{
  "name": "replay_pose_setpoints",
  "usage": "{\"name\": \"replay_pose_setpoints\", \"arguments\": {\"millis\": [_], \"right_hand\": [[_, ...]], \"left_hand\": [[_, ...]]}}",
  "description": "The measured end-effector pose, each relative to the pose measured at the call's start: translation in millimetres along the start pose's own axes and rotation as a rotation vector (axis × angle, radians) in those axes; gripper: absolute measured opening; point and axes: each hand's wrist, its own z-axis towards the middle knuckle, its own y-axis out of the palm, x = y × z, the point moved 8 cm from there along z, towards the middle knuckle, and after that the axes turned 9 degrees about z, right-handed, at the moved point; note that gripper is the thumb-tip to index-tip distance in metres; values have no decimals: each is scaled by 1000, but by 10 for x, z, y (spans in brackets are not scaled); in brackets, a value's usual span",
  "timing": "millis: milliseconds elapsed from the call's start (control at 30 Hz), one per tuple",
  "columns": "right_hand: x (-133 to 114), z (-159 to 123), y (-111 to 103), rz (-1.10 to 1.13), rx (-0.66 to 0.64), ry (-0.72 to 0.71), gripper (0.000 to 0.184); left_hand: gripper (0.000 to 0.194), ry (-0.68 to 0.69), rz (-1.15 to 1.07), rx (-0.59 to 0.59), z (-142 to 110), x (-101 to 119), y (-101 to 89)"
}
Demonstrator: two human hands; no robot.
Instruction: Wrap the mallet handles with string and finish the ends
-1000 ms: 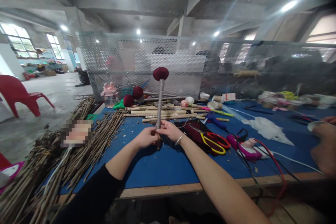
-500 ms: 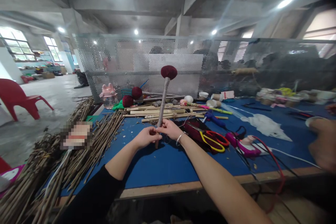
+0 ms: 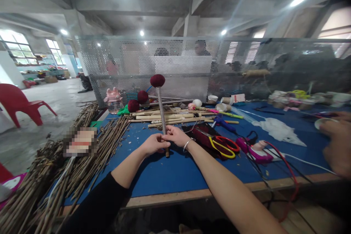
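Observation:
Both my hands grip the lower end of a thin stick with a dark red padded ball on top [image 3: 161, 109]. It stands almost upright over the blue table [image 3: 175, 172], its head leaning a little to the left. My left hand [image 3: 154, 143] is closed round the stick from the left. My right hand [image 3: 177, 135], with a silver bangle at the wrist, pinches it from the right. Two more red-headed sticks [image 3: 138, 101] lie behind, beside a row of pale bamboo rods [image 3: 170, 117].
Bundles of brown twigs [image 3: 63, 175] fill the table's left side. Red and yellow scissors [image 3: 223, 145], a pink glue gun [image 3: 256, 152] with a red cord and white plastic lie to the right. Another person's hand [image 3: 336, 142] is at the far right. A perforated metal screen stands behind.
The stick's red head has swung from leaning right to leaning left, and its lower end now points right. Both hands have stayed at the same spot on it.

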Motion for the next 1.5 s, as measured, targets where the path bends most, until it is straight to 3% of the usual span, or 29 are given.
{"name": "replay_pose_setpoints", "arguments": {"millis": [100,267,367,633,767,867,1000,1133,1233,1367,1500], "right_hand": [[-20,8,17,38,15,0,35],[-133,-79,84,70,-74,36,34],[-180,-84,77,13,-51,1,33],[-232,-42,-171,41,179,-120,31],[-283,-80,-172,67,172,-121,30],[-307,-81,-156,76,168,-121,31],[-367,-70,-131,164,166,-161,50],[-343,-72,-76,253,198,-133,62],[-208,-51,-4,299,203,-45,56],[-2,-36,-21,237,241,101,28],[-29,-79,-74,214,231,141,8]], "left_hand": [[42,34,20,54,18,34,-31],[34,51,25,-49,-24,125,28],[34,58,32,-40,-38,152,13],[36,139,-74,211,-22,248,-64],[21,215,-11,331,-79,324,-64],[12,187,9,417,-110,302,-119],[14,162,34,480,-115,282,-219],[24,249,240,535,-168,402,-267],[28,318,435,557,-238,509,-224],[24,295,635,602,-292,535,-181],[25,259,838,668,-306,544,-187]]}}
